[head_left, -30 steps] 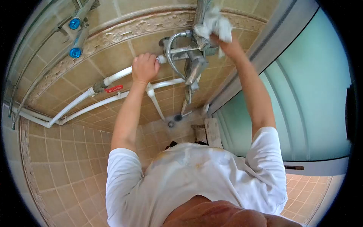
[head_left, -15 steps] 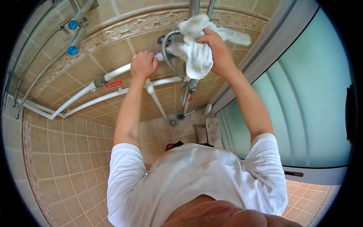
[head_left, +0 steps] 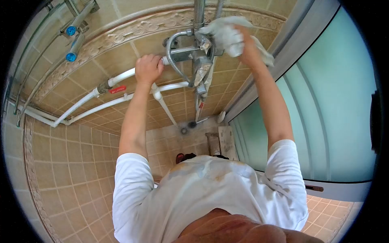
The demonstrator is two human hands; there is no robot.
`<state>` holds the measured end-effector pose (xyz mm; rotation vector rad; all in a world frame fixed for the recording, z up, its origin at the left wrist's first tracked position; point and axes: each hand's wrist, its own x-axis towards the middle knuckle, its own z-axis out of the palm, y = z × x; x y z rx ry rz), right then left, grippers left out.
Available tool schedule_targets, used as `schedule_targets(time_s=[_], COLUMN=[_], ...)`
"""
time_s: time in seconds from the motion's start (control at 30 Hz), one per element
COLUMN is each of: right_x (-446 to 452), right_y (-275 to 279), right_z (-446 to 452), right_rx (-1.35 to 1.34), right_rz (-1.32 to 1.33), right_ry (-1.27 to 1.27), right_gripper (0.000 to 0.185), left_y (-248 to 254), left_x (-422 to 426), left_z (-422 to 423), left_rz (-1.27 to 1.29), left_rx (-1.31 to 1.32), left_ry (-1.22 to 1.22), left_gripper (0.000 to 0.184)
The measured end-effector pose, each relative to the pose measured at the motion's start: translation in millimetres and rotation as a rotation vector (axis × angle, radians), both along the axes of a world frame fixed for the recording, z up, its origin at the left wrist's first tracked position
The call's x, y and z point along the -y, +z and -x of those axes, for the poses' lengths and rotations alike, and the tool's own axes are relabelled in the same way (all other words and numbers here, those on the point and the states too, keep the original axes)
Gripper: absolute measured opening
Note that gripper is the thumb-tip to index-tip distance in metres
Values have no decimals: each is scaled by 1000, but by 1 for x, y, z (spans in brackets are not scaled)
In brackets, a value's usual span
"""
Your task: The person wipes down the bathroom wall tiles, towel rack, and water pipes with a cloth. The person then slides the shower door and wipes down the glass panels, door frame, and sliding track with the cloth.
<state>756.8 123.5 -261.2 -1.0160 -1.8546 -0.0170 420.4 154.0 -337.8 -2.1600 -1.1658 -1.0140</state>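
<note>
My left hand [head_left: 148,69] is wrapped around a white water pipe [head_left: 122,77] on the tiled wall, close to where it meets the shower faucet. In my right hand [head_left: 248,46] is a crumpled white cloth [head_left: 229,35], somewhat blurred, just right of the upright metal shower pipe [head_left: 199,14]. The metal shower faucet [head_left: 201,69] shows between my two hands, its surface worn and patchy. A flexible metal hose [head_left: 169,50] loops at its left side. Part of the cloth hangs below my right hand toward the door frame.
A red-handled valve [head_left: 117,89] sits on the pipework at left. Glass shelves with blue-ended metal bars [head_left: 71,56] stick out at upper left. A frosted glass door [head_left: 324,105] stands along the right. Floor drains [head_left: 184,131] lie below.
My right hand has moved the cloth right and off the front of the faucet, which now shows. My left hand stays on the pipe.
</note>
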Motion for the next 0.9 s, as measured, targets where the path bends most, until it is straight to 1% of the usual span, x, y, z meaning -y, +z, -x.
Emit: schedule_targets(time_s=[0.03,0.1,0.13,0.2,0.23,0.3,0.33,0.4,0.43,0.5,0.53,0.57,0.6,0.63,0.67,0.7,0.73,0.8,0.87,0.9], right_x=[-9,-12,-23,-42,-36,-29,-25,-8,-2,2,-9,-10,-11,-1,17,28,36,53,70,70], right_y=[-1,8,11,13,13,31,35,36,31,9,0,7,0,3,9,17,25,34,42,42], right_z=[13,17,10,-17,-33,-53,-51,-44,-34,-12,-15,-39,-62,-67,-70,-68,-57,-22,17,34], right_rx=[145,308,312,477,476,729,745,297,298,483,369,615,712,719,542,367,376,-50,151,230], right_rz=[72,207,206,268,273,422,415,185,192,47,295,471,367,356,306,260,264,47,-5,-96], right_ry=[61,-21,-13,-22,-22,-408,-407,-304,-300,-92,-177,-347,-361,-354,-360,-359,-350,-35,-44,61], right_gripper=[45,52,52,48,48,49,49,51,51,52,50,49,49,49,49,50,50,55,58,59], left_y=[0,-1,-2,-2,-1,0,-1,-5,-6,-4,-3,-3,-4,-5,-6,-4,-4,-5,-2,-2], left_x=[0,-2,-2,-1,-1,-1,0,-3,-3,-2,0,1,-1,-3,-6,-8,-7,-1,0,1], left_z=[0,1,1,1,1,2,0,-1,0,0,1,1,-1,1,2,2,1,0,1,1], left_rz=[-6,-2,3,10,7,9,24,13,6,9,9,9,-16,-40,-22,-28,-23,0,43,40], left_rx=[-2,-6,-2,-4,-10,-15,-20,-1,-8,9,30,28,46,62,6,19,30,31,5,-3], left_ry=[6,12,22,32,33,52,67,75,73,56,33,39,17,-4,36,49,43,34,68,61], left_gripper=[10,10,10,10,10,10,10,10,10,10,11,11,11,11,11,11,12,12,12,12])
